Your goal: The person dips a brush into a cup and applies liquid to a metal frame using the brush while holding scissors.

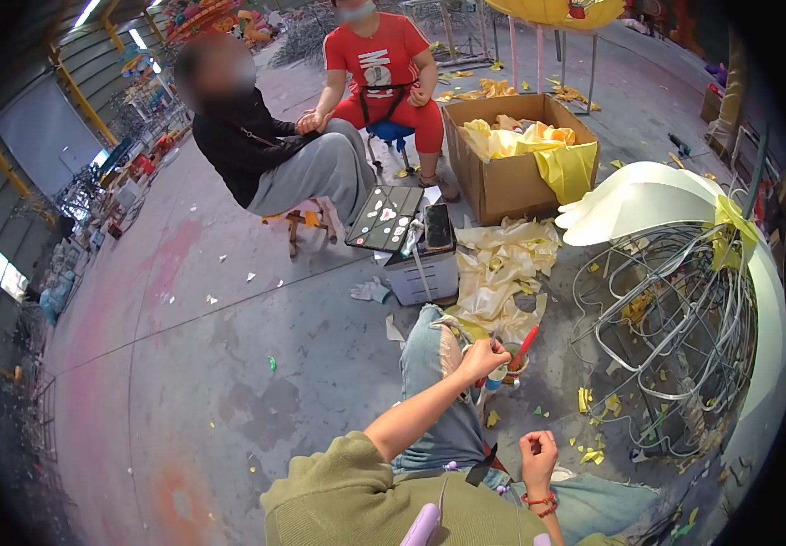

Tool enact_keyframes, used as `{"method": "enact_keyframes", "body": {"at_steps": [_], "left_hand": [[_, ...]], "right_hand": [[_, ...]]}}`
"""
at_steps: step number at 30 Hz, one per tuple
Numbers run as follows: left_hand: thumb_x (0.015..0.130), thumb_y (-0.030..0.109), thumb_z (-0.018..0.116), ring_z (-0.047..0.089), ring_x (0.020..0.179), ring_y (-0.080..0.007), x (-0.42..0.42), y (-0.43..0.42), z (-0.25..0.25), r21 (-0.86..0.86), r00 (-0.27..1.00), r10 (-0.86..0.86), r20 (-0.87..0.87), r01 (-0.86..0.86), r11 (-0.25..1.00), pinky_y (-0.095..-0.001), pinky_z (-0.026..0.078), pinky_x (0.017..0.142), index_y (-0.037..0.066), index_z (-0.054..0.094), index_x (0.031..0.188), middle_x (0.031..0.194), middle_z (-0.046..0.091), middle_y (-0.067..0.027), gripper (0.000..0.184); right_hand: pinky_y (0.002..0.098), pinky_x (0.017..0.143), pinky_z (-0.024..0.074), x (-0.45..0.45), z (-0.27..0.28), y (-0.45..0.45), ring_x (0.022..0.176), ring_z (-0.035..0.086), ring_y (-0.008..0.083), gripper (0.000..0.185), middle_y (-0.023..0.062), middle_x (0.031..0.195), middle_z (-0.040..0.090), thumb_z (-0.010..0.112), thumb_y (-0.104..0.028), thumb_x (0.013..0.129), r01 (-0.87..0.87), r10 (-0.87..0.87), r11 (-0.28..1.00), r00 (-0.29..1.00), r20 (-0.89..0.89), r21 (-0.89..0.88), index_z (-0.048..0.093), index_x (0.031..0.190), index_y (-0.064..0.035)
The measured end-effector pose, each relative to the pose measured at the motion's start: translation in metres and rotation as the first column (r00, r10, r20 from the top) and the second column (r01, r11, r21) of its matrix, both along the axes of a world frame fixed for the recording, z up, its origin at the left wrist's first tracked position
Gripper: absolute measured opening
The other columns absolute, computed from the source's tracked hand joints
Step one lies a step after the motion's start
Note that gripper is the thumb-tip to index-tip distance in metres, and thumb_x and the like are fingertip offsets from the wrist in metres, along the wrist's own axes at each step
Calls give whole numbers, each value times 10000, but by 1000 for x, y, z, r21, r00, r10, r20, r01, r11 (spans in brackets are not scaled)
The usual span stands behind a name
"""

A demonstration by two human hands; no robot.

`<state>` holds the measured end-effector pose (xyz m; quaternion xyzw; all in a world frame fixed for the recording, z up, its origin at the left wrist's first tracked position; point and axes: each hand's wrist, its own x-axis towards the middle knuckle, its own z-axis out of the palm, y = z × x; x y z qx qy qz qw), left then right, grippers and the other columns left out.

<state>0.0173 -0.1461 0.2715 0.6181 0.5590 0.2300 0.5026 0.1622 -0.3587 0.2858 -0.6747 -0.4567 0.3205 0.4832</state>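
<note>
My left hand (484, 360) reaches forward over my knee, its fingers pinched together. It is right beside a small container (517, 371) with a red-handled tool (527, 342) sticking up and a blue-and-white item (496, 377) next to it. What the fingertips grip, if anything, is too small to make out. Close to my lap, my right hand (538, 457) is raised with curled fingers and a red bracelet (539, 500) on the wrist. Whether something thin is between its fingertips cannot be seen. Torn blue jeans (429, 400) cover my legs.
A wire frame (666, 318) with pale fabric (648, 196) stands at right. Ahead are yellow cloth scraps (502, 273), a cardboard box (511, 187) and a grey bin (422, 278) bearing a sticker-covered case (385, 218) and a phone (437, 226). Two people (247, 136) sit beyond.
</note>
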Motion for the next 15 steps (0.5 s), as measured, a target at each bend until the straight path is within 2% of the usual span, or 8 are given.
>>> {"method": "enact_keyframes", "body": {"at_steps": [10, 15], "left_hand": [[707, 223, 665, 534, 651, -88, 2, -12, -19, 10, 996, -65, 62, 64, 998, -264, 448, 619, -14, 620, 776, 660, 595, -51, 252], [702, 206, 658, 537, 659, -92, 2, -19, -7, -20, 992, -103, 76, 105, 994, -266, 451, 625, -23, 617, 781, 669, 595, -56, 245]], "right_hand": [[209, 521, 348, 6, 7, 20, 578, 426, 70, 84, 16, 721, 470, 632, -28, 751, -13, 13, 1000, 1000, 17, 20, 559, 717, -2], [207, 520, 345, 7, 10, 21, 576, 422, 68, 82, 15, 724, 471, 631, -21, 750, -7, 7, 1000, 1000, 10, 22, 558, 720, 0]]}}
